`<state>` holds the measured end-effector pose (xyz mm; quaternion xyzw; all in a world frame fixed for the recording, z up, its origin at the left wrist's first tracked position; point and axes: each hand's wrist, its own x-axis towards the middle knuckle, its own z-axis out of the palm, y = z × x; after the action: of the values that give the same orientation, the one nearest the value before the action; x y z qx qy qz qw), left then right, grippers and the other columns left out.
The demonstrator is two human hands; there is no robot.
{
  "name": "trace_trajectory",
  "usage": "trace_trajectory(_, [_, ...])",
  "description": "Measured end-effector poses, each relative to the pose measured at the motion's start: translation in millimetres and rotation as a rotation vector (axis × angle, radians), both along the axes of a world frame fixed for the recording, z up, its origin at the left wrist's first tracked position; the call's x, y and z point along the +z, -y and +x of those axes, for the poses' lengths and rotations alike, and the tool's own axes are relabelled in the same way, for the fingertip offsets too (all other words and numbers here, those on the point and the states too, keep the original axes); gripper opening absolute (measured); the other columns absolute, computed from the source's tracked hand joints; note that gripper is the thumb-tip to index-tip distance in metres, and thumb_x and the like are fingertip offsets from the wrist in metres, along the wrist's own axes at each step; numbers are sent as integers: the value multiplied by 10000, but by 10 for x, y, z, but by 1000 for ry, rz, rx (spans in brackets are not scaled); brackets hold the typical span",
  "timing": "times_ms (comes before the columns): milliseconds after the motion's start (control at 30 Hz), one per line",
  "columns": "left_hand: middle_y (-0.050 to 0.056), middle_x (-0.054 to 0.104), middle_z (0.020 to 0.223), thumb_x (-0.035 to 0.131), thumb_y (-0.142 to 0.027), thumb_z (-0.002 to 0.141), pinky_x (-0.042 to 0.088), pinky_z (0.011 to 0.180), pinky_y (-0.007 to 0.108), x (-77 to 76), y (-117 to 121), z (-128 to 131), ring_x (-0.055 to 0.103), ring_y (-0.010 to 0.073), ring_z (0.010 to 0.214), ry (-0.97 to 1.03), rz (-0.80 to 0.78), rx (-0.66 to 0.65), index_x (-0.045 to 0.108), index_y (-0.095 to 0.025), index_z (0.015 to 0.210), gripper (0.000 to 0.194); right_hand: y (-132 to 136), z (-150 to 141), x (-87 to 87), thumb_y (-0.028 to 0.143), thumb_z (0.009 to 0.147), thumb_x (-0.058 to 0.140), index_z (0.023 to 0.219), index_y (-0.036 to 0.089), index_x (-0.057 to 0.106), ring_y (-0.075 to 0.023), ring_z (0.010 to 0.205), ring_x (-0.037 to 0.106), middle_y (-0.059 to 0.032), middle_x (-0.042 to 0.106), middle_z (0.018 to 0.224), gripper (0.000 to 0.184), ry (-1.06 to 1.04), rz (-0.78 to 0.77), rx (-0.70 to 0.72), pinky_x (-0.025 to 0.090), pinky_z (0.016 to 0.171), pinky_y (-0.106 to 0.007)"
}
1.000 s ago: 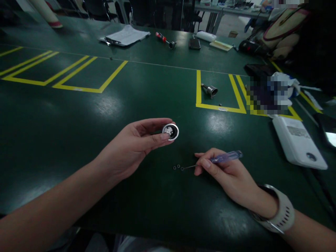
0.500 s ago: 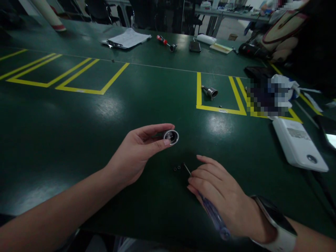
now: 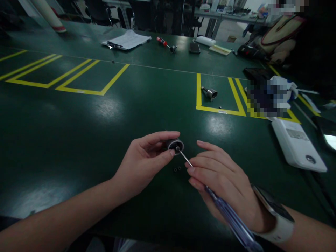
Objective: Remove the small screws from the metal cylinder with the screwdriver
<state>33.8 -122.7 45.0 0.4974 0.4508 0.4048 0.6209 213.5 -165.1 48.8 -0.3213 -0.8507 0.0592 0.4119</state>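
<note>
Grips metal cup [image 3: 174, 144] in left hand [image 3: 143, 161], screwdriver [image 3: 229, 214] in right hand [image 3: 223, 182]; has two tiny rings [image 3: 179, 168] just below cup, white box [image 3: 299, 145] at right, papers [image 3: 130, 39] at upper left.

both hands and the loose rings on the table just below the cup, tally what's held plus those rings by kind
Metal cup, in the left hand: 1
Clear-handled tool, in the right hand: 1
Small loose rings: 2
Total: 4
</note>
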Motion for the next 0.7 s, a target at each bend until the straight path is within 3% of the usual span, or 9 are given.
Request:
trace_trajectory(467, [44, 728, 971, 721, -91, 627, 539, 791, 257, 66, 39, 62, 675, 181, 878, 11, -36, 123, 727, -176, 820, 210, -20, -95, 7, 112, 844, 559, 859, 105, 599, -173, 767, 653, -70, 703, 763, 44, 102, 49, -22, 487, 966, -439])
trace_trajectory(700, [41, 735, 940, 726, -114, 637, 543, 770, 258, 60, 31, 50, 680, 168, 818, 0, -66, 124, 731, -177, 850, 222, 4, -94, 42, 95, 835, 551, 826, 85, 617, -174, 732, 655, -79, 707, 730, 67, 82, 63, -8, 507, 943, -431])
